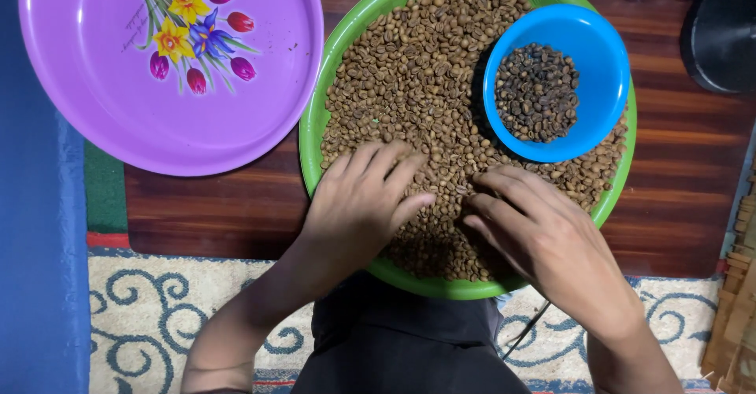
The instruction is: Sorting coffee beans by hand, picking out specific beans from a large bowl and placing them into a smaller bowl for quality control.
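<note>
Beans [409,71] lie under both flat, open hands [362,201] [535,233] in green tray [315,118], nothing gripped

I see even, fairly bright overhead light, sharp focus mid-frame. Soft shadows under both hands [457,221] and beside the blue bowl [606,63]. Top-right corner dim, mild glare on the purple tray [79,87].

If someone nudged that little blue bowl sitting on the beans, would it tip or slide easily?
Probably it would shift fairly easily: the blue bowl rests on loose beans inside the green tray, not on a firm surface. It looks like thin plastic holding only a shallow heap of darker beans, so likely light. Its wide, low shape suggests sliding rather than tipping.
</note>
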